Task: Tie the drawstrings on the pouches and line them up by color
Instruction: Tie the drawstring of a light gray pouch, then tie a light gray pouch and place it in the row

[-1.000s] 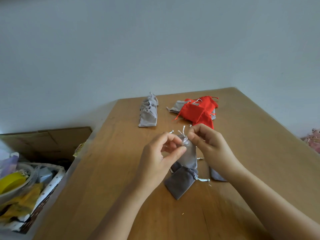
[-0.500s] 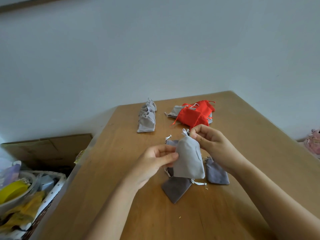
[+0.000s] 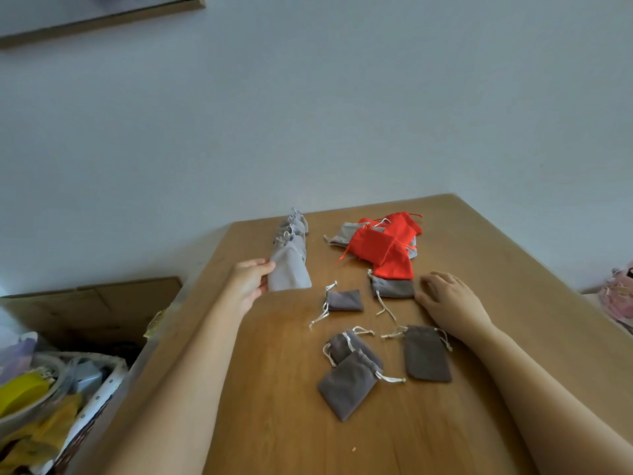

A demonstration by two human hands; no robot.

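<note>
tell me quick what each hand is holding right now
Left hand: pinching the light grey pouch at the near end of the row.
Right hand: open, resting on the table, holding nothing.

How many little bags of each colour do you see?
Dark grey pouches: 5
Red pouches: at least 3, piled so that more may be hidden
Light grey pouches: at least 4, overlapping in a row, plus one under the red pile
Total: at least 12
</note>
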